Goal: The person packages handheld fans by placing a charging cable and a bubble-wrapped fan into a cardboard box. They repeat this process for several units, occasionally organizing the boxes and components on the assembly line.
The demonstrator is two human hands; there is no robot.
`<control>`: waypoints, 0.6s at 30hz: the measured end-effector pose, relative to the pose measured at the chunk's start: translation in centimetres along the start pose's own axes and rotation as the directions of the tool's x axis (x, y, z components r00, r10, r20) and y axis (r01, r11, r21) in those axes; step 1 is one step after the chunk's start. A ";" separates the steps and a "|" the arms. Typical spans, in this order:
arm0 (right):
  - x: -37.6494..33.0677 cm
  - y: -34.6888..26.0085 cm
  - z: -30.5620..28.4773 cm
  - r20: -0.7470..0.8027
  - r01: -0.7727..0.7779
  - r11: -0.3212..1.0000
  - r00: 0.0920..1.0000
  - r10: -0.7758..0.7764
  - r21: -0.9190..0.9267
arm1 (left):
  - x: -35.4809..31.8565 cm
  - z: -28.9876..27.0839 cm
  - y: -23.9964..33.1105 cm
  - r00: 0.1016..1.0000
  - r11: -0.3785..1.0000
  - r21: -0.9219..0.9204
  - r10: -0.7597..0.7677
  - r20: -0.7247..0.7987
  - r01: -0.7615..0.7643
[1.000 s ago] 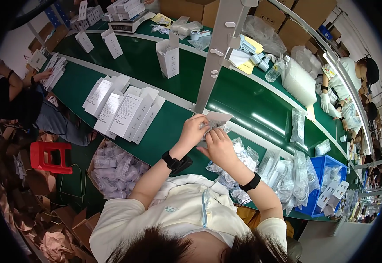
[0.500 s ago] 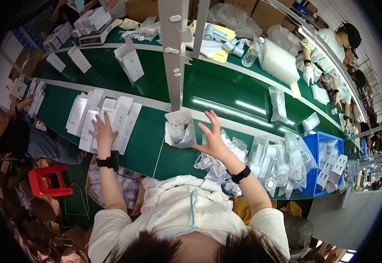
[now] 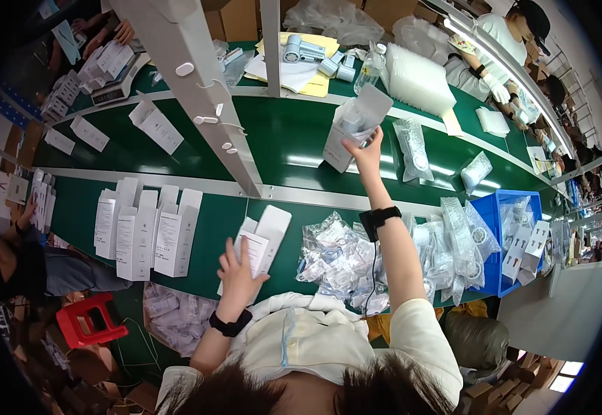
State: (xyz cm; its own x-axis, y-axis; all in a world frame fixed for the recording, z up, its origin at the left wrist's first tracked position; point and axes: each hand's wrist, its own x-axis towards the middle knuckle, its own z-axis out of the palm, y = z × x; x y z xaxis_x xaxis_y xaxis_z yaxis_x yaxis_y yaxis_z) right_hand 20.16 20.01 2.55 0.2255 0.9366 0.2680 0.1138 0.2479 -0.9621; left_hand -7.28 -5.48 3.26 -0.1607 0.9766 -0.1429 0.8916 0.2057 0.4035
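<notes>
My right hand (image 3: 367, 151) reaches out over the green conveyor belt and grips an open white box (image 3: 337, 149) by its side. The flap stands up, and a clear plastic bag with something pale shows inside. On the near table my left hand (image 3: 237, 275) is closed on another white box (image 3: 267, 238), its fingers across the printed side. To the left of it, several white boxes (image 3: 165, 242) stand in a row with their flaps up. Right of my left hand lies a heap of small clear bags (image 3: 335, 257) with white parts in them.
A grey metal post (image 3: 211, 104) rises at the table's far edge. Bubble-wrapped packs (image 3: 439, 252) and a blue bin (image 3: 501, 238) stand on the right. More white boxes (image 3: 155, 128) are on the belt. Co-workers work at far right and left; a red stool (image 3: 90, 321) is on the floor.
My right hand has carried the filled box from the near table out over the belt, further right. My left hand has brought a white box from the row toward the middle. The view has shifted.
</notes>
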 end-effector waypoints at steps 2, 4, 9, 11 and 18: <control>2.3 2.9 -2.1 -0.008 0.083 0.972 0.996 -0.087 -0.219 | 1.9 1.2 0.7 0.949 0.992 -0.123 0.056 0.310 -0.018; 3.3 3.5 -3.6 0.002 0.126 0.939 0.991 -0.132 -0.320 | 3.9 1.9 0.8 0.891 0.983 -0.181 0.088 0.446 -0.006; 5.5 4.9 -9.3 0.312 0.207 0.614 0.948 0.068 -0.762 | 8.2 4.7 -2.5 0.910 0.873 -0.473 0.285 0.302 -0.117; 7.4 6.1 -12.2 0.120 0.103 0.405 0.993 0.016 -0.909 | 8.8 6.4 -3.0 0.837 0.819 -0.534 0.434 0.334 -0.211; 13.4 10.4 -15.0 0.002 -0.082 0.499 0.986 0.166 -0.863 | 8.2 1.4 0.5 0.844 0.612 -0.790 0.401 0.356 0.043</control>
State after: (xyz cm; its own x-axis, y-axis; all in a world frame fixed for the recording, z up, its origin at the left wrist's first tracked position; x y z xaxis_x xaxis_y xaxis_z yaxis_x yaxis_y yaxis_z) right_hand 38.84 31.41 -3.10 0.2392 0.9653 0.1046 0.8731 -0.1667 -0.4582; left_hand -7.53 2.56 0.98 0.3730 0.8843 -0.2807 0.2040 0.2169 0.9546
